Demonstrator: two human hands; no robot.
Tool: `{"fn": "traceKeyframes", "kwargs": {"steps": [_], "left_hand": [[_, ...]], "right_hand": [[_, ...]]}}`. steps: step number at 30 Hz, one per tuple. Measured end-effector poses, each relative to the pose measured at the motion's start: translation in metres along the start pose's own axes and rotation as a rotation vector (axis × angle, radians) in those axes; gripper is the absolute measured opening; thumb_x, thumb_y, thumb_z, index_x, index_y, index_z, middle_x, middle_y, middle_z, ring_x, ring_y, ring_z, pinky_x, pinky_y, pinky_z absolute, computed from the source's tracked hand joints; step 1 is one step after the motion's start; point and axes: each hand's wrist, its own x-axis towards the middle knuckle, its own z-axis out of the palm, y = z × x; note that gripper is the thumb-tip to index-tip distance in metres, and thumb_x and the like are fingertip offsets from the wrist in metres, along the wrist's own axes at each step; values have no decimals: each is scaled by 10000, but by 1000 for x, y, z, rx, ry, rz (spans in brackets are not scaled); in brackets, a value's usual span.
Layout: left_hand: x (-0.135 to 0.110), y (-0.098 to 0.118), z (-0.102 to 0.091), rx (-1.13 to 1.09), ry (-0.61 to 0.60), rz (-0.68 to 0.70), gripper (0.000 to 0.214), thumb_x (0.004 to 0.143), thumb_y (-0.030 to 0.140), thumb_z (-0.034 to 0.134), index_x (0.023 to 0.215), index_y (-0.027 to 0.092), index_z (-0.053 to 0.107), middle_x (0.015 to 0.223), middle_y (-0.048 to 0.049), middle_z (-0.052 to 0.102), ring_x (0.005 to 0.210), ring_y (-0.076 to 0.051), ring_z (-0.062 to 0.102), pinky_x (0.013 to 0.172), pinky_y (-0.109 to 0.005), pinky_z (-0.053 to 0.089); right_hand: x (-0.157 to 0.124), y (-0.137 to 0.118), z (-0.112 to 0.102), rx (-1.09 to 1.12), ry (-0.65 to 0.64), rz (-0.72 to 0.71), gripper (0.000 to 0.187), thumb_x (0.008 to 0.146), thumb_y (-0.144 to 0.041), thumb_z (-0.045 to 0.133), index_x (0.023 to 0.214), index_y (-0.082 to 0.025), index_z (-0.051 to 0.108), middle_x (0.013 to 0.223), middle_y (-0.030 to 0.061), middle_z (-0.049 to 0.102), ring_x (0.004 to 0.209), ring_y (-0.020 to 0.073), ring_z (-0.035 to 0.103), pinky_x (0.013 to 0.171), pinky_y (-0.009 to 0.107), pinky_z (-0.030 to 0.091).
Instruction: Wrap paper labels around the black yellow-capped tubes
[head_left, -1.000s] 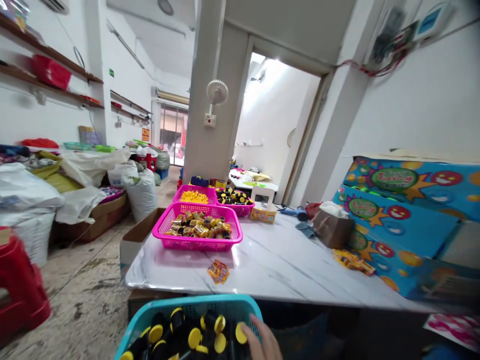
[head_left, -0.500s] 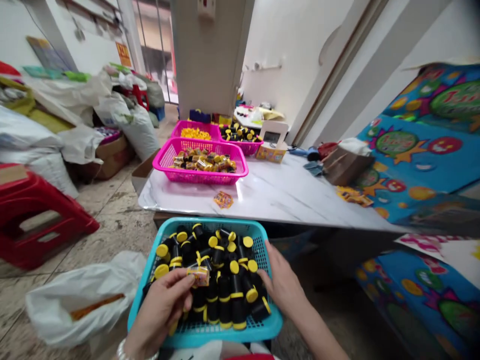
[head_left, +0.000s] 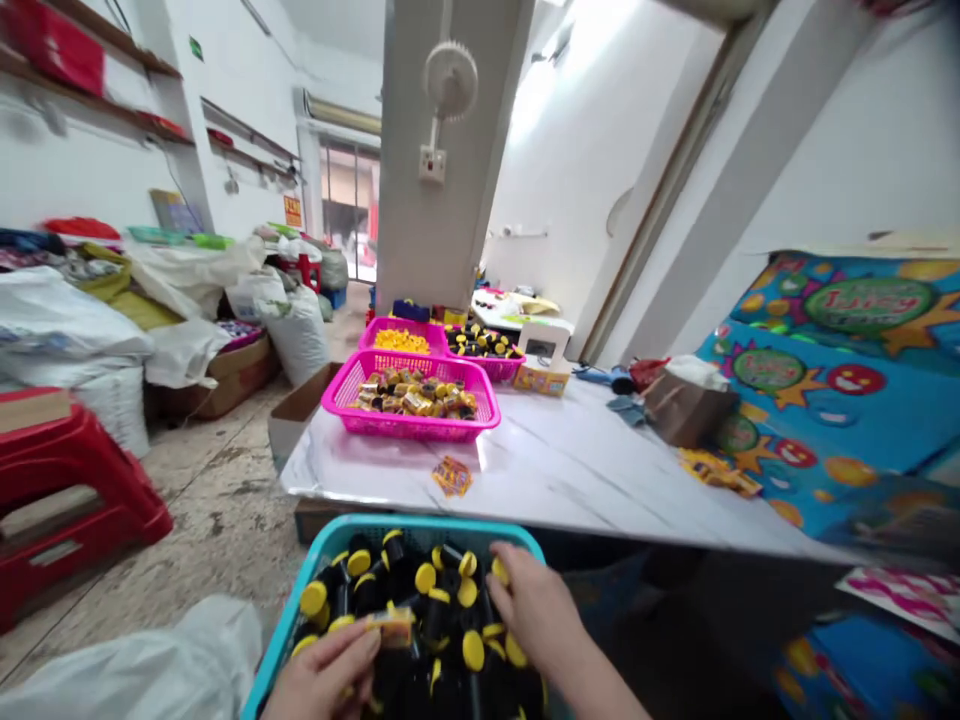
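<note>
A turquoise basket (head_left: 330, 535) in front of me is full of small black bottles with yellow caps (head_left: 472, 650). Over its left part, my left hand (head_left: 334, 665) pinches a small orange printed label sleeve (head_left: 394, 628) between thumb and fingers. My right hand (head_left: 536, 605) reaches in at the right side, its thumb and fingers closed about a yellow-capped black bottle (head_left: 500, 570) among the others. Most of that bottle is hidden. A flat printed orange label (head_left: 452, 477) lies on the white marbled table (head_left: 570, 470) beyond the basket.
Pink baskets on the table hold labelled bottles (head_left: 420, 395), yellow caps (head_left: 401, 342) and black bottles (head_left: 486, 342). A red stool (head_left: 82, 480) and a white sack (head_left: 150, 660) are at left. Blue printed cartons (head_left: 847, 370) stand at right.
My right hand has moved from the turquoise basket's right rim onto a bottle inside. My left hand still holds the label sleeve. The view has tilted up, so everything sits lower.
</note>
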Motion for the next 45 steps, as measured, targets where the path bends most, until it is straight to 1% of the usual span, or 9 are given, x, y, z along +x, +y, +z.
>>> {"fn": "traceKeyframes", "kwargs": {"steps": [1,3,8,12,16,19,32,39,45], "left_hand": [[-6,7,1,-85,19,-37,457,601,587,758,842,201,721,517,13,561,376,-66,403,329,-174,269],[-17,21,3,-171,24,-65,440,617,472,793,918,160,718,554,18,561,412,-52,424,344,-148,265],[-19,29,9,-303,-70,-119,361,640,366,806,879,121,690,538,30,546,398,-19,347,328,-107,179],[-15,27,11,-363,-67,-145,322,655,324,807,856,109,678,544,27,545,400,-12,340,322,-99,173],[-11,31,15,-420,-52,-146,329,634,278,822,866,95,675,564,27,540,413,-16,372,312,-96,172],[-9,32,19,-444,-73,-145,335,636,279,823,877,94,682,577,30,535,408,-11,378,305,-94,170],[-3,23,19,-529,-148,-152,256,695,264,777,853,120,636,647,25,581,368,4,392,280,-89,179],[-8,27,22,-526,-181,-144,227,707,278,763,781,115,622,615,34,560,351,8,352,280,-103,157],[-13,27,16,-378,-165,-66,264,776,336,708,867,92,662,686,-25,626,371,2,374,297,-105,171]], "right_hand": [[-4,-1,-8,133,60,-7,272,829,-162,555,1084,-197,640,952,87,710,831,218,684,750,315,532],[-10,-4,-22,394,70,43,264,824,-225,567,1081,-210,625,871,43,697,684,175,649,657,283,524],[-21,-9,-16,667,-151,79,210,733,-139,579,929,-211,596,779,-10,606,678,138,584,633,241,492],[-29,-17,-9,941,-312,157,215,757,-168,625,961,-214,575,766,-20,601,628,115,576,610,238,482],[-26,-33,-19,1346,-396,168,255,778,-234,699,1005,-226,584,916,15,658,757,140,647,713,277,525],[-22,-44,-22,1461,-391,128,252,764,-238,737,989,-227,624,939,23,667,767,144,654,716,284,546],[-19,-47,-13,1221,-296,102,232,809,-241,693,1029,-216,623,899,30,657,784,142,608,695,265,514],[-19,-56,-20,931,-216,-42,168,810,-186,638,966,-217,585,1265,97,597,699,115,561,551,237,447],[-20,-58,-19,882,-295,-66,133,834,-205,611,946,-235,547,1075,57,701,660,127,590,505,232,408]]}}
